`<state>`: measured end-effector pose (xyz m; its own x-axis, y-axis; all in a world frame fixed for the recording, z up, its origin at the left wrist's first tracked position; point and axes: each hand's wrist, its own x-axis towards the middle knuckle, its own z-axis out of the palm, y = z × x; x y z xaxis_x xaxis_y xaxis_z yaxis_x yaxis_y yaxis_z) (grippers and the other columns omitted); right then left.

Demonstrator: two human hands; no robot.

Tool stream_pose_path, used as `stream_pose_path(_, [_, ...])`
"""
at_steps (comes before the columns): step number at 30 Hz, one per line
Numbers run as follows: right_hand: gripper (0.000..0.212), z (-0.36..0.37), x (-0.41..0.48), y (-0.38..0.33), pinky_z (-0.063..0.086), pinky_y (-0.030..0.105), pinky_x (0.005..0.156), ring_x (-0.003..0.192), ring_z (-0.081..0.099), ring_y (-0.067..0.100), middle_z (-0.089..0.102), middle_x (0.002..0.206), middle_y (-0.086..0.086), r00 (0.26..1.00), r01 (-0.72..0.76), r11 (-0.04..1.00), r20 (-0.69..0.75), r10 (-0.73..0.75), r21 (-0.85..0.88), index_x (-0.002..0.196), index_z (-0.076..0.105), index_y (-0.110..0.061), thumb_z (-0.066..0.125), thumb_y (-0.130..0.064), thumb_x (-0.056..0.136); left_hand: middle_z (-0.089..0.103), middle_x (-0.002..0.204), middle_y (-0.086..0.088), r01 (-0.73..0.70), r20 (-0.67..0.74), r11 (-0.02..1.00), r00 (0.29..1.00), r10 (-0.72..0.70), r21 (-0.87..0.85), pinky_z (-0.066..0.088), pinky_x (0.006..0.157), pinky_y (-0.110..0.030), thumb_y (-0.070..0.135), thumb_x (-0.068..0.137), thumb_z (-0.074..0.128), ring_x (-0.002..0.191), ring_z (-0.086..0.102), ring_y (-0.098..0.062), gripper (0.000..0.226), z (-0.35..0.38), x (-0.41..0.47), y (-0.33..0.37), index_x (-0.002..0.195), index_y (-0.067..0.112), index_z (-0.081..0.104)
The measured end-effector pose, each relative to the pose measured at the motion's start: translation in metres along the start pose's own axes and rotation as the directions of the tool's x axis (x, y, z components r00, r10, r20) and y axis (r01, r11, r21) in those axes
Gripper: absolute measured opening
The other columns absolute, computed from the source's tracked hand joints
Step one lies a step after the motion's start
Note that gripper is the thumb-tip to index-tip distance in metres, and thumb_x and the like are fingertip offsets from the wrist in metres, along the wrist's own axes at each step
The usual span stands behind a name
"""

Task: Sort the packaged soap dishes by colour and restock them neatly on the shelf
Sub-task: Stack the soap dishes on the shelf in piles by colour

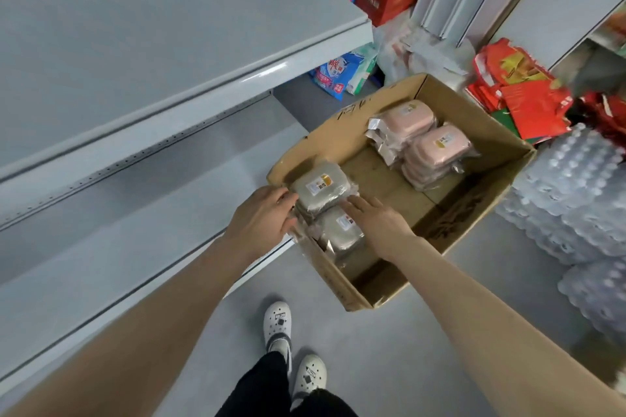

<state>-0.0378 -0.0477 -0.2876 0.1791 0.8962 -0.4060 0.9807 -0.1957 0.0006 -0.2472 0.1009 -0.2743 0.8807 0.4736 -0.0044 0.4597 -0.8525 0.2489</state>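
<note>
The person is wearing black trousers (267,382), which are showing at the bottom centre of the frame. Just above them the feet are wearing white perforated clogs, the left clog (277,320) and the right clog (310,374), each carrying a small dark square badge on its top, with something grey showing at the left ankle, though it is too blurred to tell sock from strap. Both forearms are showing bare, running from the lower corners of the frame up to the left hand (261,217) and the right hand (376,223), which are also bare.
</note>
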Motion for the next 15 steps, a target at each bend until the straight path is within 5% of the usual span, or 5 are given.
stream_pose_path(6, [0.085, 0.003, 0.029, 0.015, 0.018, 0.036, 0.118, 0.148, 0.015, 0.023, 0.016, 0.161, -0.003, 0.995, 0.096, 0.991, 0.048, -0.092, -0.098, 0.155, 0.015, -0.024, 0.065, -0.013, 0.088, 0.059, 0.113, -0.004, -0.05, -0.012, 0.996, 0.999, 0.051, 0.074, 0.048, 0.087, -0.035, 0.033, 0.085, 0.066, 0.106, 0.055, -0.026, 0.04, 0.009, 0.052, -0.003, 0.119, 0.013, 0.058])
stream_pose_path(12, [0.079, -0.017, 0.013, 0.077, 0.028, 0.037, 0.112, 0.135, 0.036, 0.027, 0.043, 0.141, 0.003, 0.997, 0.049, 0.985, -0.051, -0.058, -0.166, 0.145, 0.037, -0.021, 0.074, -0.018, 0.076, 0.035, 0.144, -0.013, 0.094, 0.279, 0.99, 0.953, -0.121, 0.109, 0.038, 0.106, -0.043, 0.058, 0.084, 0.06, 0.129, 0.039, -0.031, 0.088, 0.045, 0.099, 0.022, 0.148, 0.013, 0.021])
stream_pose_path(15, [0.084, -0.035, 0.007, 0.103, 0.027, 0.044, 0.116, 0.139, 0.031, 0.032, 0.04, 0.142, 0.007, 0.999, -0.015, 0.989, -0.04, 0.009, -0.146, 0.143, 0.038, -0.021, 0.079, -0.034, 0.071, 0.031, 0.144, -0.019, 0.207, 0.301, 0.97, 0.924, -0.236, 0.128, 0.041, 0.105, -0.048, 0.053, 0.08, 0.067, 0.127, 0.041, -0.035, 0.101, 0.063, 0.101, 0.034, 0.151, 0.013, 0.008])
